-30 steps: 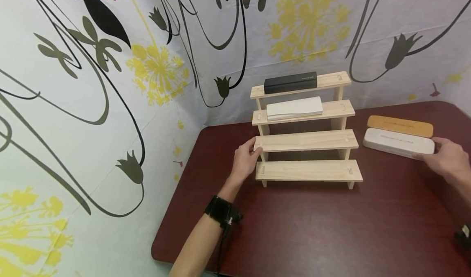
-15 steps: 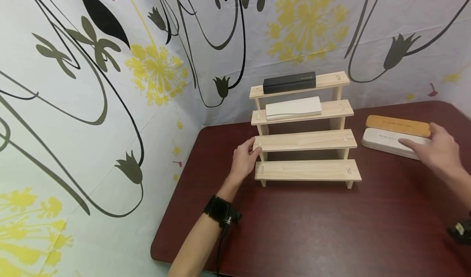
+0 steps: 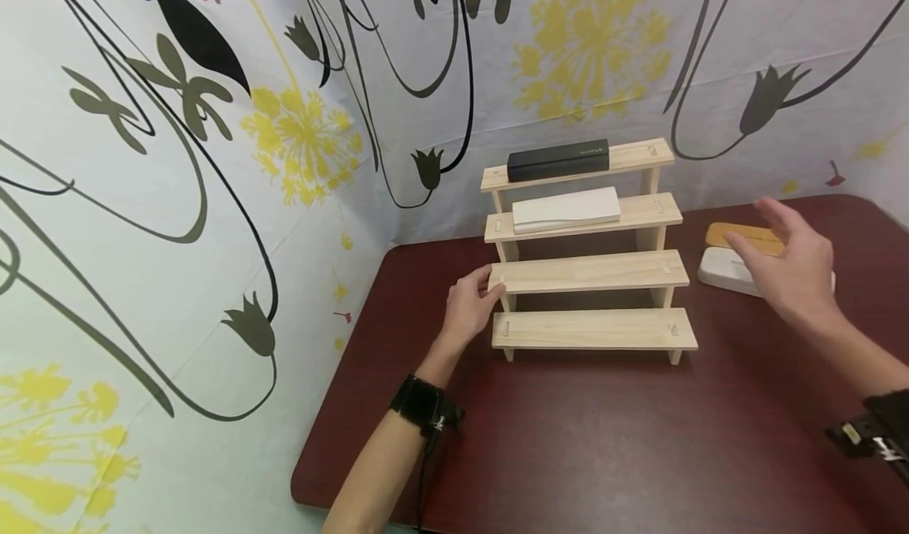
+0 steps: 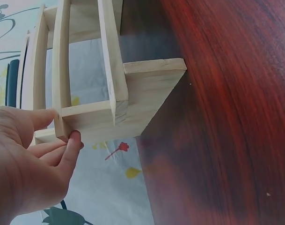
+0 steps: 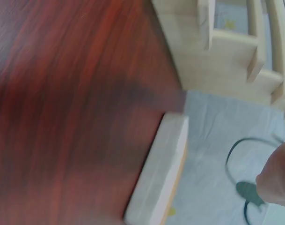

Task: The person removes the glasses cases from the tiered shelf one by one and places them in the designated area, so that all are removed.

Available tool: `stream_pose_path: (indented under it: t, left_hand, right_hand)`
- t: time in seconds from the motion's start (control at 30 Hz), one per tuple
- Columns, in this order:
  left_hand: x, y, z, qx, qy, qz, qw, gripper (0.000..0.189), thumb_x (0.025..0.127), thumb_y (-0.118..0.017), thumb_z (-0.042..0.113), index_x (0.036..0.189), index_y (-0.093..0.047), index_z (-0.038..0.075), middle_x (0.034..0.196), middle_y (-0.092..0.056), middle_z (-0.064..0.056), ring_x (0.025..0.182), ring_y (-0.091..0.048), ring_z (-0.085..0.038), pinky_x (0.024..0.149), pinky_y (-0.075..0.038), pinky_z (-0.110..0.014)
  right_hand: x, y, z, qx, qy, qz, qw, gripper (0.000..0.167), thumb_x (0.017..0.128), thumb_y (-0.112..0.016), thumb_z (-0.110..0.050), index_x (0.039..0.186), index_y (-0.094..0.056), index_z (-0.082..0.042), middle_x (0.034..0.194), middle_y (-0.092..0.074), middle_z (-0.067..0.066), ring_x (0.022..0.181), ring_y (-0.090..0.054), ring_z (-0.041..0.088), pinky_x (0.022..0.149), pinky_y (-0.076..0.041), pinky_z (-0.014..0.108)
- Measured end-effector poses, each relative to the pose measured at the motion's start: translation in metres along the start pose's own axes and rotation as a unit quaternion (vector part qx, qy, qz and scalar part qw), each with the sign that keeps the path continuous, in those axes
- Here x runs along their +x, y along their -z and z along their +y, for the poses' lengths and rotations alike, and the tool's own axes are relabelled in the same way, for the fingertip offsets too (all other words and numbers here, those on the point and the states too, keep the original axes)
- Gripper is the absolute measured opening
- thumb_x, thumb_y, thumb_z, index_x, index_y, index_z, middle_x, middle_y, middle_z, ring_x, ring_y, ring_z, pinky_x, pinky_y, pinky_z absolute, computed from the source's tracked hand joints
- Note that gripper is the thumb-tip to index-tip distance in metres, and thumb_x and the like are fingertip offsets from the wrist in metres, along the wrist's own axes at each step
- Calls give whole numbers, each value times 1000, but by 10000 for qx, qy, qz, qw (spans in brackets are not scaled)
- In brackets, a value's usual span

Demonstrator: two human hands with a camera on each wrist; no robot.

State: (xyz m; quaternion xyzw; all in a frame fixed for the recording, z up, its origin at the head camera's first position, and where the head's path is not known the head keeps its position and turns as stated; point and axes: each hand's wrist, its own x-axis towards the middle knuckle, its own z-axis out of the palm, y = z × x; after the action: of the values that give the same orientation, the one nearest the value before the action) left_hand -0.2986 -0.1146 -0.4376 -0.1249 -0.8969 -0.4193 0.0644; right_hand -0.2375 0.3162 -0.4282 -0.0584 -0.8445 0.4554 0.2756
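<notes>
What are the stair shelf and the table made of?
The stair shelf looks like bare, pale wood: faint grain and slotted joints show. The table has dark red, woody streaks and a soft shine; it could be polished wood or just a printed surface.

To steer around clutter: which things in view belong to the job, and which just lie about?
Likely job:
pale wooden four-tier stand, pinched by left hand
black oblong box, flat white case, both on it
white rounded case, orange rounded case, nearest right hand

Surroundings only:
dark red wood-grained table
white floral cloth
</notes>
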Motion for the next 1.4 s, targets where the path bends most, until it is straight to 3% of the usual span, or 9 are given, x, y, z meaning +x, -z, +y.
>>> stream_pose_path:
  t: [0.1,0.27,0.43,0.47,0.57,0.63,0.7,1.07,1.4]
  left_hand:
    - [1,1,0,82,-21,-19,10000,52,106,-69,24,153,-57,5,137,-70,-17,120,-71,-28,97,-59,-41]
    - [5,4,0,-58,114,40,9999,58,110,-60,33,158,-50,2,148,-63,-17,127,-68,-29,103,-55,-42]
    - [15,8,4,-252,131,364,9989,65,111,-56,39,161,-42,-1,154,-57,-17,134,-62,-33,111,-50,-43]
    - [17,8,6,-292,126,432,9986,67,111,-55,40,161,-41,-1,155,-56,-17,135,-61,-34,111,-49,-43]
    - [24,9,9,-367,109,595,9975,69,112,-54,43,163,-37,0,158,-53,-16,137,-59,-34,113,-48,-42]
    - [28,9,12,-419,90,648,9970,70,112,-53,44,165,-35,2,160,-51,-15,138,-58,-33,113,-48,-41]
    - [31,8,14,-481,56,672,9966,69,112,-53,43,165,-35,3,160,-50,-15,139,-57,-33,113,-48,-41]
    - [45,-5,33,-553,161,954,9938,61,112,-55,37,164,-41,8,159,-52,-14,128,-66,-31,104,-55,-45]
    - [51,-16,31,-668,170,1352,9884,53,112,-55,29,161,-47,8,145,-65,-13,121,-70,-24,101,-55,-42]
  right_hand:
    - [-1,-9,-12,189,394,37,9990,66,102,-74,-25,161,-48,-13,159,-52,15,150,-45,25,108,-30,10]
    - [-2,-22,-33,231,992,-192,9946,69,99,-78,-20,161,-49,-16,159,-52,13,143,-50,42,96,-32,6]
    - [2,-30,-49,38,1318,-508,9900,77,96,-82,-17,163,-46,-15,161,-48,18,137,-52,51,92,-37,17]
    - [3,-32,-51,-58,1344,-558,9893,78,95,-83,-18,163,-46,-14,160,-49,21,126,-59,50,84,-39,20]
    - [8,-37,-57,-74,1288,-818,9883,83,94,-85,-21,164,-43,-11,160,-46,26,130,-56,52,99,-49,43]
    - [11,-41,-60,-23,1215,-993,9876,85,94,-85,-23,165,-41,-9,160,-45,28,133,-54,53,105,-45,64]
    - [14,-46,-64,58,1155,-1168,9864,87,94,-85,-25,166,-39,-9,161,-43,29,144,-43,54,110,-35,73]
    - [26,-68,-79,-24,1155,-1529,9815,88,96,-83,-33,166,-36,-7,160,-44,28,147,-39,53,115,-31,71]
    - [41,-86,-89,-173,1003,-1822,9780,87,97,-83,-27,164,-35,1,160,-43,32,144,-43,53,115,-35,67]
